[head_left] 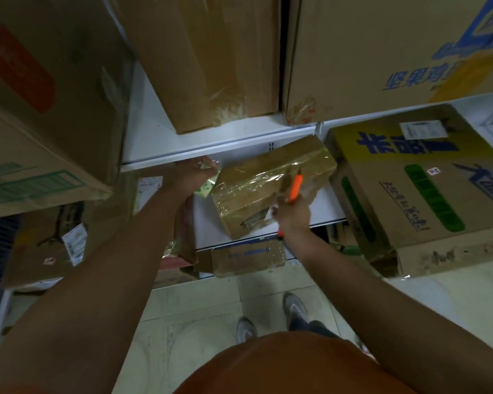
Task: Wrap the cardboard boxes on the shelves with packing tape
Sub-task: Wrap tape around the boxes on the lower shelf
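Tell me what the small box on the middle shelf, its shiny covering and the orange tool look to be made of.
Small box: brown cardboard, matte where bare, with folded edges.
Shiny covering: clear plastic packing tape or film, glossy; it wrinkles and catches glare.
Orange tool, gripped in the right hand: probably smooth plastic, judging by its even bright colour; too blurred to be sure.

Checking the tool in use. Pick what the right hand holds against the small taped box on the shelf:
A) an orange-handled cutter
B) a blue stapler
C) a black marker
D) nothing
A: the right hand grips an orange-handled cutter, its tip up against the tape-wrapped small box.
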A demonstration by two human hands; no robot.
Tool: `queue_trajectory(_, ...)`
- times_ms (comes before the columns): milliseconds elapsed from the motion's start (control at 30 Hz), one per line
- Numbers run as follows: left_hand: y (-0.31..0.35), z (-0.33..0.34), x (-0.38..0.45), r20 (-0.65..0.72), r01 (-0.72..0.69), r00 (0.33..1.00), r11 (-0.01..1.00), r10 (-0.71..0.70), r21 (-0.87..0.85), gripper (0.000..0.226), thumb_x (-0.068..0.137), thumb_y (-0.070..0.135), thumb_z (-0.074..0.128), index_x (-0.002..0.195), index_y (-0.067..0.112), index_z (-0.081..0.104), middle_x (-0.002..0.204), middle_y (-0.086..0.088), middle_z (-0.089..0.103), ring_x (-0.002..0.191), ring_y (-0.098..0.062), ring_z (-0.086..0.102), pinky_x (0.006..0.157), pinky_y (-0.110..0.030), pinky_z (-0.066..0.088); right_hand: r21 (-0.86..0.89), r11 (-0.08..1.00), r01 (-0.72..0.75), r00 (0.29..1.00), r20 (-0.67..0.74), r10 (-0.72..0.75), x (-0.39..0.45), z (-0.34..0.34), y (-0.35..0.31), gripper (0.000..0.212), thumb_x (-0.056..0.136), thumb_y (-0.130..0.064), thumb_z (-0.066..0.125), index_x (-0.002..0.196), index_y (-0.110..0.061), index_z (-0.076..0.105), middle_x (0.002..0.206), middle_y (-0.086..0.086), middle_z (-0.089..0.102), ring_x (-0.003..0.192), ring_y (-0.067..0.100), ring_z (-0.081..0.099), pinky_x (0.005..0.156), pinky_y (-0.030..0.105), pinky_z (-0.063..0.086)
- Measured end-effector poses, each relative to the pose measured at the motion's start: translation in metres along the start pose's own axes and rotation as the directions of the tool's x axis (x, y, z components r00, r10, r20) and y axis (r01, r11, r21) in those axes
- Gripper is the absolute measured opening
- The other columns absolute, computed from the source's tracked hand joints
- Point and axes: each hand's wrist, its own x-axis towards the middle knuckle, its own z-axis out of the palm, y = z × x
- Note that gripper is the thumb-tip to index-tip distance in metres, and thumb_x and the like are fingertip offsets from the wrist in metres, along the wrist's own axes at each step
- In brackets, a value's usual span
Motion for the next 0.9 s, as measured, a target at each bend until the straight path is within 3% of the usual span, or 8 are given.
queue_trajectory(100,0.017,0.002,-0.029,-0.017,-0.007,1.000,1.000,0.007,0.015,0.017,0.080,0.022,0.079,0.075,0.028,0.064,0.105,-0.009,0.071,0.098,-0.030,0.069,0.082,-0.034,0.052,-0.055,0.998,0.036,0.997,0.071,-0.032,-0.014,0.019,-0.008,0.033,0.100,-0.032,0.055,0.113,-0.001,0.060,0.099,0.017,0.068,0.093,0.032,0.065,0.076,0.034,0.049)
queue_trajectory(200,0.021,0.006,-0.051,0.014,-0.021,1.000,1.000,0.022,-0.016,0.019,0.083,0.014,0.077,0.076,0.025,0.065,0.094,-0.005,0.070,0.094,-0.030,0.070,0.079,-0.031,0.054,-0.229,0.956,0.184,0.983,0.066,-0.174,-0.001,0.002,-0.017,0.035,0.101,-0.029,0.053,0.126,-0.004,0.056,0.110,0.020,0.067,0.104,0.037,0.061,0.080,0.033,0.043)
queue_trajectory(267,0.024,0.016,-0.072,0.082,-0.016,0.996,0.999,0.019,-0.042,0.019,0.087,0.011,0.074,0.078,0.024,0.063,0.083,0.003,0.068,0.077,-0.016,0.067,0.068,-0.019,0.053,-0.350,0.876,0.332,0.943,0.159,-0.294,0.011,-0.009,-0.022,0.038,0.100,-0.028,0.054,0.133,-0.008,0.052,0.114,0.019,0.066,0.107,0.037,0.061,0.084,0.035,0.044)
queue_trajectory(500,0.012,0.036,-0.100,0.250,0.036,0.968,0.990,-0.001,-0.136,0.007,0.092,0.012,0.068,0.089,0.015,0.064,0.091,-0.012,0.073,0.073,-0.027,0.070,0.074,-0.042,0.058,-0.552,0.655,0.516,0.841,0.472,-0.264,0.045,-0.018,-0.050,0.046,0.098,-0.032,0.058,0.141,-0.018,0.048,0.128,0.012,0.063,0.118,0.032,0.057,0.097,0.036,0.041)
queue_trajectory(633,0.011,0.026,-0.104,0.139,-0.045,0.989,0.994,0.058,-0.097,0.010,0.095,0.022,0.065,0.088,0.029,0.068,0.096,-0.003,0.073,0.091,-0.029,0.071,0.085,-0.044,0.056,-0.614,0.614,0.496,0.860,0.446,-0.249,0.049,-0.015,-0.048,0.038,0.098,-0.041,0.056,0.125,-0.015,0.055,0.116,0.012,0.065,0.109,0.031,0.060,0.090,0.038,0.044)
queue_trajectory(800,0.023,0.022,-0.114,0.121,-0.107,0.986,0.989,0.118,-0.101,0.011,0.096,0.024,0.064,0.097,0.020,0.074,0.085,0.011,0.071,0.075,-0.007,0.066,0.060,-0.017,0.049,-0.692,0.528,0.492,0.852,0.259,-0.454,0.041,-0.026,-0.050,0.017,0.096,-0.016,0.054,0.111,-0.011,0.060,0.103,0.014,0.063,0.095,0.034,0.063,0.076,0.037,0.049)
queue_trajectory(833,0.025,0.023,-0.117,0.129,-0.111,0.984,0.989,0.123,-0.099,0.012,0.096,0.025,0.064,0.097,0.021,0.075,0.084,0.011,0.071,0.074,-0.006,0.065,0.059,-0.016,0.047,-0.680,0.535,0.502,0.832,0.211,-0.513,0.033,-0.031,-0.053,0.014,0.095,-0.015,0.055,0.106,-0.009,0.061,0.099,0.014,0.063,0.090,0.033,0.063,0.071,0.035,0.048)
queue_trajectory(900,0.029,0.024,-0.121,0.139,-0.124,0.981,0.987,0.138,-0.103,0.013,0.096,0.024,0.064,0.091,0.025,0.076,0.084,0.013,0.073,0.076,-0.007,0.066,0.064,-0.019,0.048,-0.478,0.716,0.509,0.857,0.201,-0.475,0.013,-0.039,-0.058,0.021,0.096,-0.029,0.060,0.095,-0.007,0.064,0.087,0.012,0.064,0.078,0.027,0.063,0.063,0.031,0.044)
